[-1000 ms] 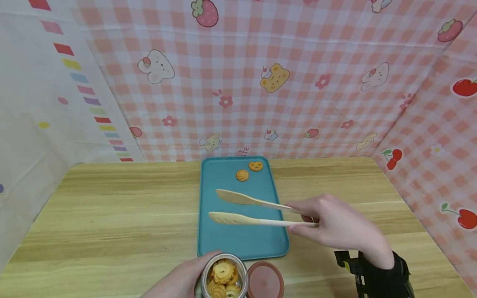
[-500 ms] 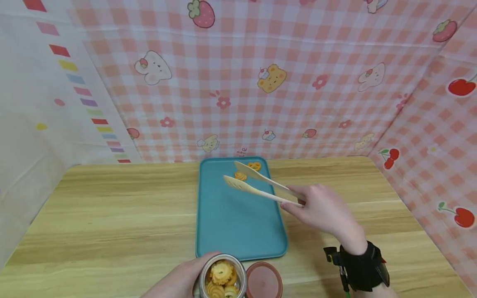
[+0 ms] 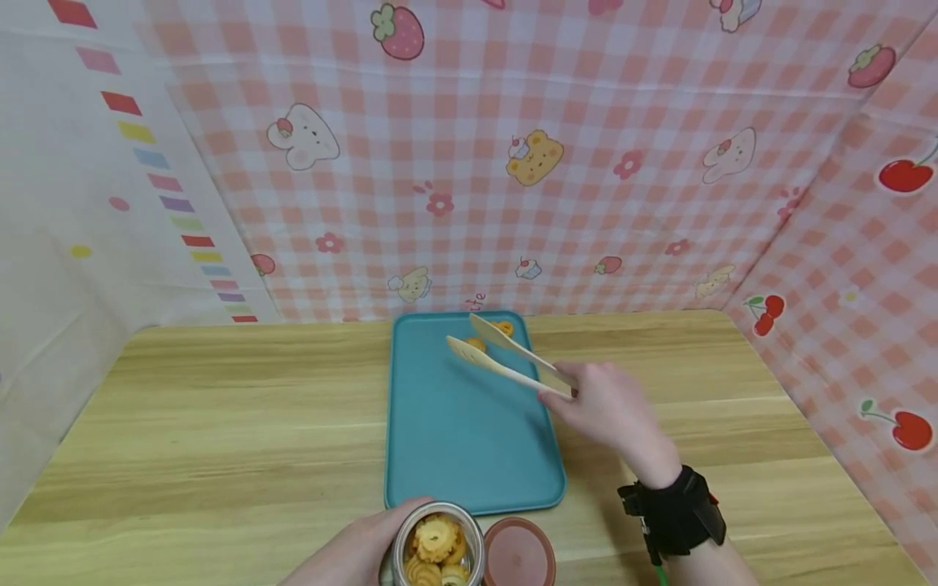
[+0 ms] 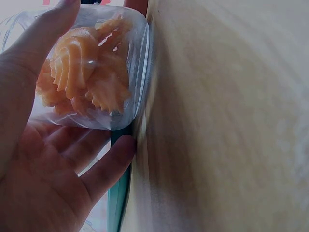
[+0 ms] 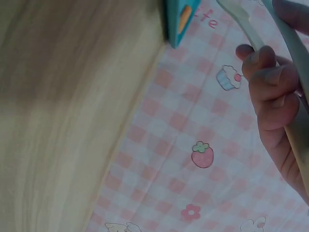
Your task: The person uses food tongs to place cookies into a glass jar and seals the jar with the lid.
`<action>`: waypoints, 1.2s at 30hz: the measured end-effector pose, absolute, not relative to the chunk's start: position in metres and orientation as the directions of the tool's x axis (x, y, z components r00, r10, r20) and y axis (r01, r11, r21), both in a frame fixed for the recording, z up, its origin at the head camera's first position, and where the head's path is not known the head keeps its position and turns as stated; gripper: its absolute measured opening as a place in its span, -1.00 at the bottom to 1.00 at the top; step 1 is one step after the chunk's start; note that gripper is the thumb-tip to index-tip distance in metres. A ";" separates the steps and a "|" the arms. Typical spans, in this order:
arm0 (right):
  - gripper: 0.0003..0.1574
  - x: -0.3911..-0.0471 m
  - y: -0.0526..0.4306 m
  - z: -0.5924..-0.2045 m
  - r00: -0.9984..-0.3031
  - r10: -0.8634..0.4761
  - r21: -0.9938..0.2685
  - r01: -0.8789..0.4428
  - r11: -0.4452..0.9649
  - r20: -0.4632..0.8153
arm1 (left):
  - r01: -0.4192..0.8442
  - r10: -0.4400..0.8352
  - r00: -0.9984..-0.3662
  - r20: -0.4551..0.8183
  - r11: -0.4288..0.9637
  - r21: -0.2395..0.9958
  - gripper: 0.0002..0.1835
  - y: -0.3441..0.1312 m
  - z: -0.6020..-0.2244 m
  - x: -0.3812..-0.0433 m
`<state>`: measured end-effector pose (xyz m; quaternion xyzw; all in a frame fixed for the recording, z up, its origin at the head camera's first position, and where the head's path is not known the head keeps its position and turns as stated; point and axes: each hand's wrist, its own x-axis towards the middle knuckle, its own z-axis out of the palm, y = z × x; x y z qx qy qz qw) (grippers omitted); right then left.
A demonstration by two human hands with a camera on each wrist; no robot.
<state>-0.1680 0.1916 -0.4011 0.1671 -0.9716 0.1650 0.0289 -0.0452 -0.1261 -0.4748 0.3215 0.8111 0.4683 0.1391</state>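
My right hand (image 3: 597, 403) grips a pair of pale tongs (image 3: 506, 370), their two arms spread apart over the far part of the blue tray (image 3: 462, 448). Between and behind the tong tips lie a swirl cookie (image 3: 476, 344) and a pretzel-shaped cookie (image 3: 506, 328), each partly covered by the tongs in the head view. At the near edge, my left hand (image 3: 366, 541) holds a clear jar (image 3: 476, 547) with a metallic-looking rim. Several cookies (image 4: 79, 67) fill the jar's lower part, seen through its wall in the left wrist view.
A round reddish-brown lid (image 3: 519, 555) lies right of the jar, close to the tray's near edge. The wooden table (image 3: 242, 423) meets a pink checked cloth wall (image 3: 440, 122) right behind the tray. A black strap with a camera (image 3: 677, 509) circles the right wrist.
The right hand has carried the tongs away from me, from above the tray's middle to above the two cookies at its far end. The left hand and jar stay in place.
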 end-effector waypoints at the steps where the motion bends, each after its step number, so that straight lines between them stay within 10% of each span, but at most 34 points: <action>1: -0.48 -0.169 0.191 -0.403 -0.945 -0.306 -0.313 -0.326 0.892 0.112 | 0.381 0.650 -0.757 0.067 0.355 0.854 -0.20 -0.126 -0.475 -0.045; 36: -0.43 -0.177 0.195 -0.417 -0.956 -0.290 -0.392 -0.283 0.875 0.043 | 0.336 0.649 -0.760 0.029 0.355 0.873 -0.17 -0.125 -0.475 -0.045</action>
